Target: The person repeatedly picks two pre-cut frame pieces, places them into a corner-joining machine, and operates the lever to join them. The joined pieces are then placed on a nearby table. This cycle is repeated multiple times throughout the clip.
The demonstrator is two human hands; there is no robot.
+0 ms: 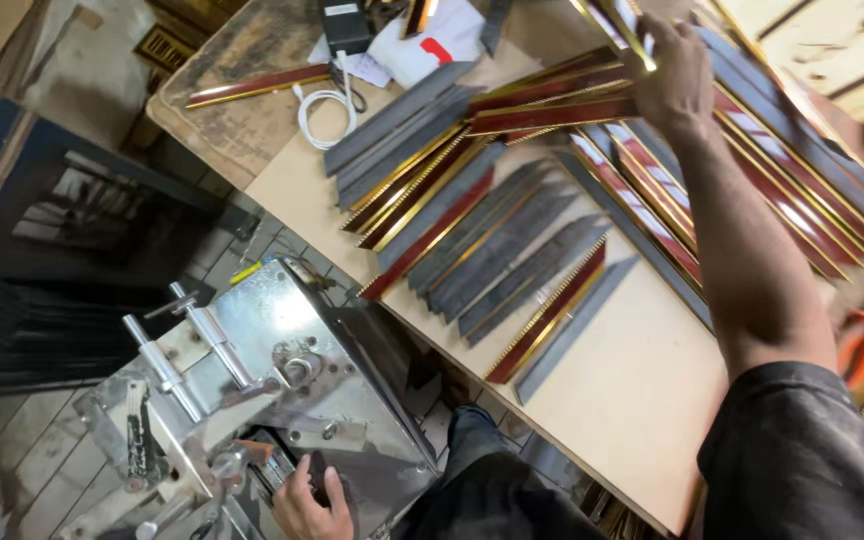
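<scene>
- While the right hand (674, 75) reached far across the table (632, 400), it seemed wise to lift one strip (552, 113) clear without dragging its neighbours.
- Its fingers were closed on that red-and-gold strip, atop the fanned pile.
- Left hand (307, 505) rested, fingers loosely curled, on the steel machine (282, 370) below.

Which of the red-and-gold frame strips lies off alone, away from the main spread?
The red-and-gold strip at the table's far-left corner, on the worn brown surface beside the white cable; the others overlap in the main spread.
</scene>
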